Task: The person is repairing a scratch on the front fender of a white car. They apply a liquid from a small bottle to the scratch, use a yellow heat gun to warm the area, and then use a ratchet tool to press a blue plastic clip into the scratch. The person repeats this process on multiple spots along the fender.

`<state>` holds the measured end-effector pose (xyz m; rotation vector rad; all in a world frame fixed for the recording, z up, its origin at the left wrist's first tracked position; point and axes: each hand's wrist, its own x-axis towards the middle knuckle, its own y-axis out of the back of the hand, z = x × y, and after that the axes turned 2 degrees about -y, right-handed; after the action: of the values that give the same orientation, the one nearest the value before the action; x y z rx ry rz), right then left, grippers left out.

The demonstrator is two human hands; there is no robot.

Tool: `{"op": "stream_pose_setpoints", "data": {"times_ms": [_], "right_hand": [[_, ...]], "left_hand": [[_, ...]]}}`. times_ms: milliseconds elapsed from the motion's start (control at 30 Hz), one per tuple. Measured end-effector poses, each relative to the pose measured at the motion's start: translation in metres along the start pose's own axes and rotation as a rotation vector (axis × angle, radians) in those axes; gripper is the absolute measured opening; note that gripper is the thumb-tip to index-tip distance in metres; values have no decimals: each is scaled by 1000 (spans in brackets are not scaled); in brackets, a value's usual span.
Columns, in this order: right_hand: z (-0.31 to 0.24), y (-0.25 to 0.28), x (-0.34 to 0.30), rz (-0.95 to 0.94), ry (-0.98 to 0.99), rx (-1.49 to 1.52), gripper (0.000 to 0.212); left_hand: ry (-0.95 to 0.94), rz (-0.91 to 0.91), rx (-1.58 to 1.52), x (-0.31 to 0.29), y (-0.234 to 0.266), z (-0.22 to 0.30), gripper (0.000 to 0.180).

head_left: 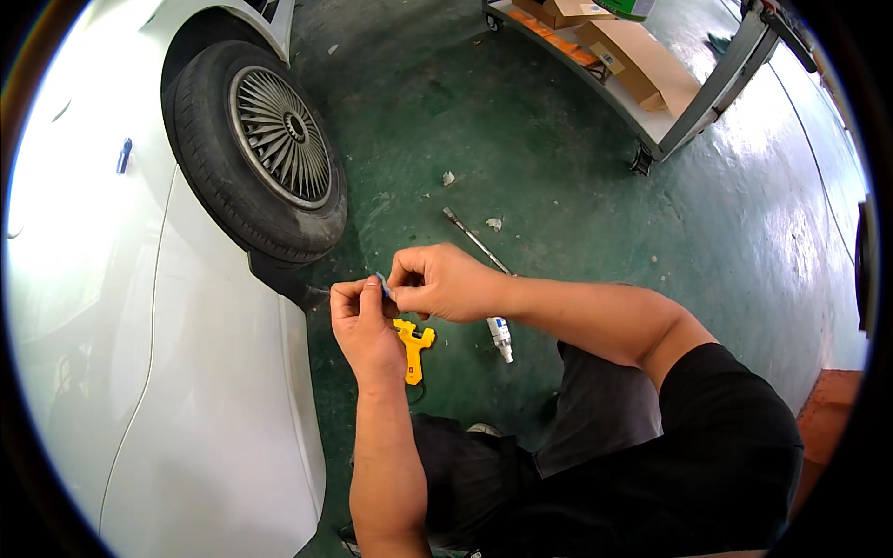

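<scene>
Both hands meet over the floor beside a white car (233,372). Between their fingertips is a small blue piece (382,284), mostly covered, so its kind cannot be made out. My left hand (363,325) pinches it from the left with the thumb on top. My right hand (448,282) has its fingers curled and closed at the piece's right side. Just below the hands, on the floor, lies a yellow T-shaped tool (414,352) with a dark cord near it. A white bottle (500,338) with a blue label lies to its right.
The car's wheel (270,149) stands at the upper left. A small dark-blue cylinder (124,156) rests on the white bodywork. A metal bar (474,240) lies on the green floor among small scraps. At the upper right stands a wheeled cart (651,130) carrying cardboard boxes (642,65).
</scene>
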<state>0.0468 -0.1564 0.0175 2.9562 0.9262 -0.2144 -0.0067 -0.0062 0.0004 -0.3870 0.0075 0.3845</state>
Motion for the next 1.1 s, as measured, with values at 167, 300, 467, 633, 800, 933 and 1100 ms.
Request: {"op": "stream_pose_setpoints", "data": {"times_ms": [167,300,467,633,800,933,1100], "right_hand": [[13,-7,0,109,144,-214,22],[3,-1,0,64,146,-194,18],[-3,5,1,-40,131,-32,22],[-7,7,2,-73,104,-91,24],[-7,11,4,-139,84,-7,18],[-4,10,6,-182,109,95,15],[-9,8,2,-170,79,106,16]], "left_hand": [[20,2,-7,0,0,-4,13],[80,-1,-102,-2,-2,1,12],[112,-5,-162,1,7,6,10],[115,-1,-142,1,5,8,8],[145,-65,-109,4,10,10,9],[208,-107,-179,4,12,14,14],[277,-193,-196,2,13,21,19]]}}
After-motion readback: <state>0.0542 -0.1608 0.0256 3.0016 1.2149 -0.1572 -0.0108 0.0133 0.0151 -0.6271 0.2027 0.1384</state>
